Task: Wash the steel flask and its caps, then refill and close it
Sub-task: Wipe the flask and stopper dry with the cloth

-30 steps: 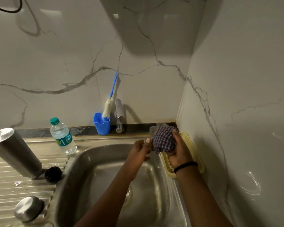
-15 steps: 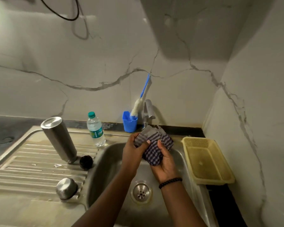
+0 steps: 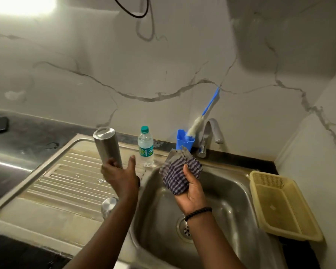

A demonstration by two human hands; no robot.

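The steel flask (image 3: 107,146) stands upside down, leaning a little, on the ribbed drainboard (image 3: 66,177) left of the sink. My left hand (image 3: 120,175) is at its lower end: the fingers touch the flask's front and the thumb stands off to the right. A rounded steel cap (image 3: 109,205) lies on the drainboard, partly behind my left forearm. The black cap is hidden. Over the basin, my right hand (image 3: 192,193) grips a bunched checked cloth (image 3: 179,175).
A small plastic water bottle (image 3: 145,146) stands at the sink's back edge. Right of it are a blue holder (image 3: 183,141) with a bottle brush (image 3: 202,117) and the tap (image 3: 211,133). A yellow basket (image 3: 283,206) sits right of the basin (image 3: 231,200).
My left hand let go of the cloth and moved left to the flask. My right hand keeps the cloth over the basin. The view swung left.
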